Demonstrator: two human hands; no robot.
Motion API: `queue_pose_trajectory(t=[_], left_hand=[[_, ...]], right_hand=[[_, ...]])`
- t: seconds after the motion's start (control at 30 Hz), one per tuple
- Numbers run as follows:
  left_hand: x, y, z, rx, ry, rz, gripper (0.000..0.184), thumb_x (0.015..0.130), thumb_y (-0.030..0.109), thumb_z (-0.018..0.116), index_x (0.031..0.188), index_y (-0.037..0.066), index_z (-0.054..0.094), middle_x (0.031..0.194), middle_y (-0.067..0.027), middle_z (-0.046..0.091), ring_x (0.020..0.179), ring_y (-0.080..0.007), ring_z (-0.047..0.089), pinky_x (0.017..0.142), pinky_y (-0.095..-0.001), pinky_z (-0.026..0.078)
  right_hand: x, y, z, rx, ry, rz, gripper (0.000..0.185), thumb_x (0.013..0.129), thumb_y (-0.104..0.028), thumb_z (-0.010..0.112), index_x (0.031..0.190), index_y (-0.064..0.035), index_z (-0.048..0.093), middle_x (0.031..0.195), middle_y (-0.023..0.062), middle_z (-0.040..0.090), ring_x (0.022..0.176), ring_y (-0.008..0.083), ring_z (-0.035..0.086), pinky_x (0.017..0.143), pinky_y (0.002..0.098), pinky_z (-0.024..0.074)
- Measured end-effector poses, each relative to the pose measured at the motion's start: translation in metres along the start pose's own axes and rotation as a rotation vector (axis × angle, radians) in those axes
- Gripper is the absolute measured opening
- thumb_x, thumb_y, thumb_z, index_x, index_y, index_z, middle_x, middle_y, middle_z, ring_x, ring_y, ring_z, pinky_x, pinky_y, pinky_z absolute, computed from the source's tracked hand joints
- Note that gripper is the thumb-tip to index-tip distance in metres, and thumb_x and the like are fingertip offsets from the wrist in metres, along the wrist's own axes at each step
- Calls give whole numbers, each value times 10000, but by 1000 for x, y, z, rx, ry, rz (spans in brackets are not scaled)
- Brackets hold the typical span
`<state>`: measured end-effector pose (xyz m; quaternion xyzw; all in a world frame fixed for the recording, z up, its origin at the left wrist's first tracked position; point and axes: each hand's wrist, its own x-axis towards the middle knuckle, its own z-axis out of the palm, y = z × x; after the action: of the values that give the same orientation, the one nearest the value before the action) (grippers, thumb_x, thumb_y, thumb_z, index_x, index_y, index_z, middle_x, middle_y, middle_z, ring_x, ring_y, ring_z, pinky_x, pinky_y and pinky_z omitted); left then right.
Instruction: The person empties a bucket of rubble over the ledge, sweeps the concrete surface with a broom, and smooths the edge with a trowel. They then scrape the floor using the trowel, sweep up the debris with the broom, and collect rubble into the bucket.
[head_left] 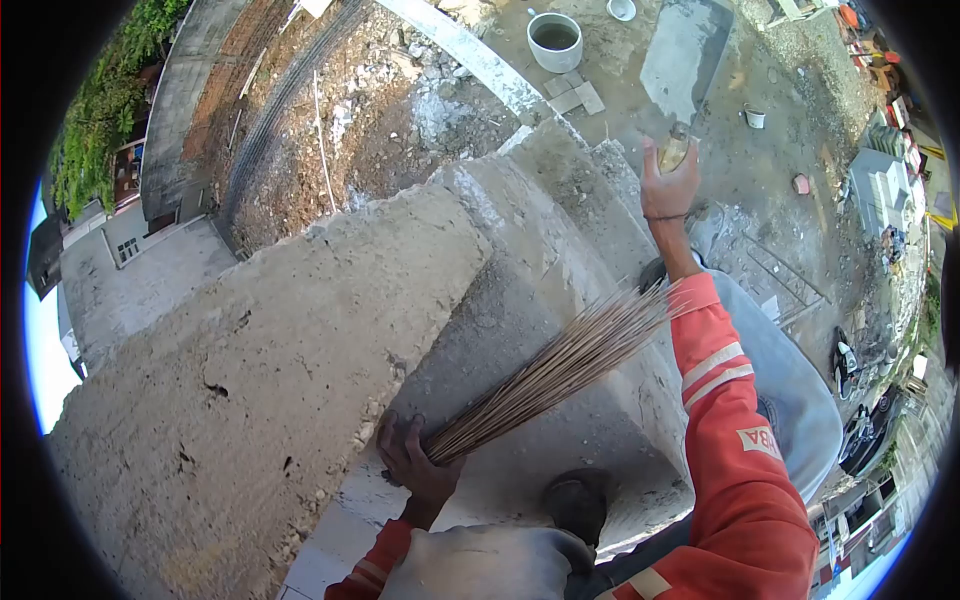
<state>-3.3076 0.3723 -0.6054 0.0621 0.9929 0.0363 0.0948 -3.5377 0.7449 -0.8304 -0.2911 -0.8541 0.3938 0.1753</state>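
Observation:
A stick broom (545, 385) of thin brown twigs is gripped at its narrow end by my left hand (420, 468). Its bristles fan out up and to the right, toward my right forearm. My left fingers are close to the rough edge of a thick concrete slab (290, 300). Stretched out ahead, my right hand (668, 192) is closed round a small pale yellowish object (675, 146), whose kind I cannot make out. Most of that object is hidden by the palm and fingers.
I am high up on grey concrete steps (480, 320), with a dark shoe (576, 505) on one. Below are a round tub (555, 42) of dark liquid, a mixing trough (686, 60), a small bucket (754, 118) and rubble (410, 90). Stacked slabs (882, 190) stand at right.

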Motion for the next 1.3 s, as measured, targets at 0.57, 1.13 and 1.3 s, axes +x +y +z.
queue_pose_trajectory(t=[0.57,1.13,1.3], left_hand=[[-4,0,1,-19,-2,-31,765,726,611,657,1246,83,468,1290,-246,402,1166,-415,397,919,-555,351],[3,1,2,-54,31,-14,736,770,614,615,1234,58,478,1264,-244,407,1178,-412,403,923,-559,353],[-3,-3,0,-34,8,-8,750,751,614,632,1231,59,479,1263,-242,410,1171,-414,404,926,-559,354]], right_hand=[[-49,55,48,-327,-541,-137,408,790,-170,647,1138,-69,458,717,228,619,679,424,619,582,489,480],[-47,55,55,-590,-822,5,325,806,-161,615,1090,-69,485,811,243,630,768,400,642,619,482,487],[-76,44,51,-38,-321,75,349,803,-140,589,1135,-100,489,854,208,659,794,394,654,665,483,520]])
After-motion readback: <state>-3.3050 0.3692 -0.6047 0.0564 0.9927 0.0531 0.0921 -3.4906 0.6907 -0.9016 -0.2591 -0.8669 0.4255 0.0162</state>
